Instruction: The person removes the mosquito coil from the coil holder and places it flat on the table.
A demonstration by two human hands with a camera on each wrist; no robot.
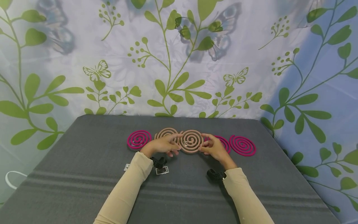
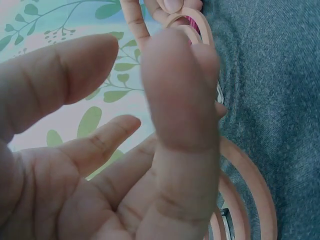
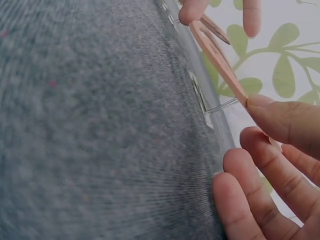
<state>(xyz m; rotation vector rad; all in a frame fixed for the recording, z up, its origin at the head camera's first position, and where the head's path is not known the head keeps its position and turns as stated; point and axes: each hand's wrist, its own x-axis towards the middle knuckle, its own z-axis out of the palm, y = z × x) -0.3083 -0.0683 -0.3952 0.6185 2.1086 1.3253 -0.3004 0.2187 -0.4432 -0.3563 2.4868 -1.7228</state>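
A tan mosquito coil (image 1: 191, 142) stands tilted up between the two hands. My right hand (image 1: 213, 149) pinches its right edge, thumb (image 3: 280, 117) on one face and a forefinger behind; the other fingers are loosely bent. At the coil's left edge is my left hand (image 1: 165, 144), one fingertip against the rim while another finger stands off from it in the right wrist view. Its fingers are spread in the left wrist view, the nearest finger (image 2: 180, 100) overlapping the coil. A second tan coil (image 1: 167, 131) lies partly hidden behind the left hand.
One pink coil (image 1: 139, 138) lies left of the hands; two more, a partly covered pink coil (image 1: 224, 143) and a far-right pink coil (image 1: 242, 145), lie on the right. Small metal pieces (image 1: 162, 170) rest on the grey cloth table (image 1: 181, 199). Behind hangs a leaf-patterned curtain (image 1: 126, 62).
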